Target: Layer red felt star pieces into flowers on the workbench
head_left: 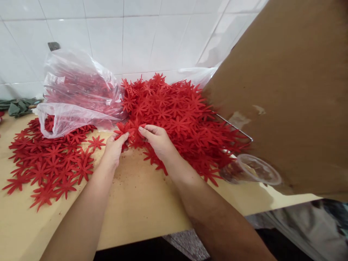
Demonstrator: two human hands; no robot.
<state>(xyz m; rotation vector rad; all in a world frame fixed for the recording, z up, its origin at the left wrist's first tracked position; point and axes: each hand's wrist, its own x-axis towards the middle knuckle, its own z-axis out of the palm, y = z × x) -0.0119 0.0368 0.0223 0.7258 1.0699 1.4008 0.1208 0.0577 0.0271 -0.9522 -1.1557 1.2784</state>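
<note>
Red flower cutout [129, 131] pinched between both my hands, just above the wooden counter [136, 203] near its middle. My left hand [114, 148] grips its near-left petals with thumb and fingers closed on it; my right hand [157, 141] clamps the right side, fingertips curled over the top. Big heap of red flowers [185, 116] touching my right hand, running to the back edge. Flat spread of flowers [51, 163] toward the left edge. Clear plastic bag [76, 94] of flowers at back left. Plastic cup [250, 170] lying near the right edge, under a cardboard sheet [293, 90].
</note>
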